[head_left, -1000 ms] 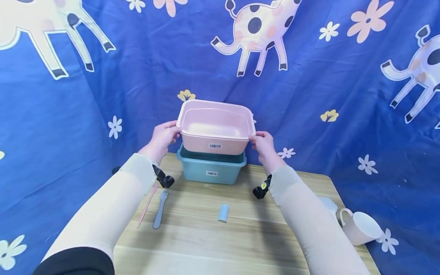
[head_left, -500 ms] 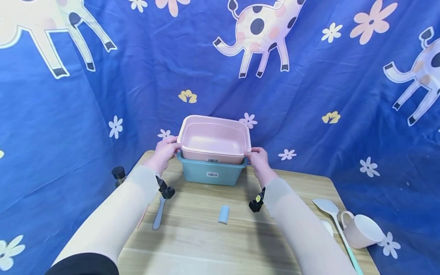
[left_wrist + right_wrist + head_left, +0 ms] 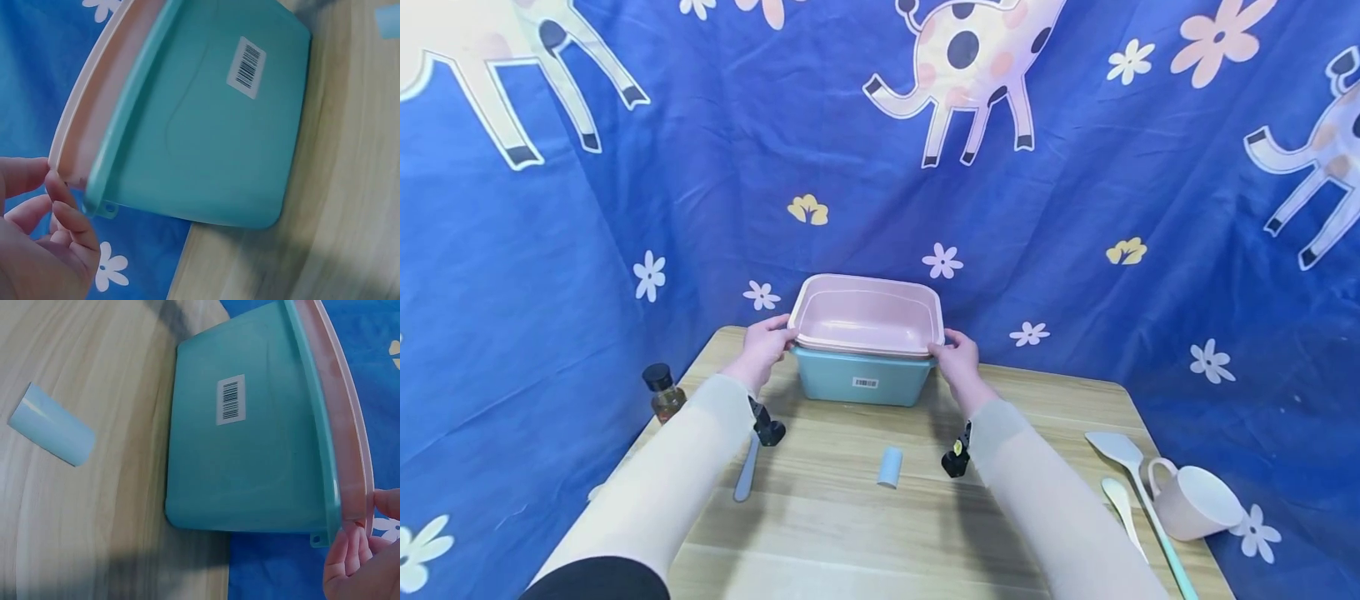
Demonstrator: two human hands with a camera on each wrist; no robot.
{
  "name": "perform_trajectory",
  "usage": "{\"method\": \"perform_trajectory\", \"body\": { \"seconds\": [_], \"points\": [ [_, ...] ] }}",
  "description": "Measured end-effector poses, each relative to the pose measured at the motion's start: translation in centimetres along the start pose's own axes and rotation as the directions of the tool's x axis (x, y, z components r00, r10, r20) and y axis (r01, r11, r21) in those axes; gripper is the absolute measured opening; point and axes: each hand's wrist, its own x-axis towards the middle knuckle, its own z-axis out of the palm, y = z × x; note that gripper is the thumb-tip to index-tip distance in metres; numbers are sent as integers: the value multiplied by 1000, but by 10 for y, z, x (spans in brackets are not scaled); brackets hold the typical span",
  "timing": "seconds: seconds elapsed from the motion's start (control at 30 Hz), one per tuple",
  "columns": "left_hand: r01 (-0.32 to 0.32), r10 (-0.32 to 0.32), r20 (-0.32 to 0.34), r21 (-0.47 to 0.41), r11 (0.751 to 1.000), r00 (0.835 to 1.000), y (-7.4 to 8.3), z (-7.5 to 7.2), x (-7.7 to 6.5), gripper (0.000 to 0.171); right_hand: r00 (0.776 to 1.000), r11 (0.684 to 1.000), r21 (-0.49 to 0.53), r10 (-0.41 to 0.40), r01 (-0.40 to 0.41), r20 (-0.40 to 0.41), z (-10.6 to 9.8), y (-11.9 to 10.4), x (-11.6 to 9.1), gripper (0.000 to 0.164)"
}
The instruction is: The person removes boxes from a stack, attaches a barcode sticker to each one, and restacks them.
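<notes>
A pink plastic basin (image 3: 868,321) sits nested in a teal basin (image 3: 861,379) at the back of the table, its rim a little above the teal one. At the left end, my left hand (image 3: 765,348) pinches the pink rim between thumb and fingers; the left wrist view shows this hand (image 3: 53,237) with its fingertips under the lip. My right hand (image 3: 958,360) pinches the opposite end of the same rim, and in the right wrist view its fingers (image 3: 353,553) curl below the lip. Both basins carry a barcode label; the pink one's is hidden now.
A light blue cylinder (image 3: 890,467) lies mid-table. On the left are a blue-grey fork (image 3: 747,475), partly covered by the sleeve, and a black-capped bottle (image 3: 664,392). A spatula (image 3: 1142,492), a white spoon (image 3: 1122,504) and a pink mug (image 3: 1195,500) lie along the right edge.
Both hands have lowered the pink basin from above the teal one down into it. The arms came down too, uncovering the bottle on the left and the spatula and spoon on the right.
</notes>
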Motion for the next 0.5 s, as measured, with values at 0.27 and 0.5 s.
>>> {"method": "perform_trajectory", "body": {
  "seconds": [0.27, 0.5],
  "points": [
    [-42, 42, 4, -12, 999, 999, 0, 6, -6, 54, 1000, 1000, -15, 25, -25, -17, -2, 0, -3, 48],
    [-61, 58, 17, 186, 981, 998, 0, 5, 1, 53, 1000, 988, -156, -1, 4, 14, -7, -3, -6, 47]
  ]
}}
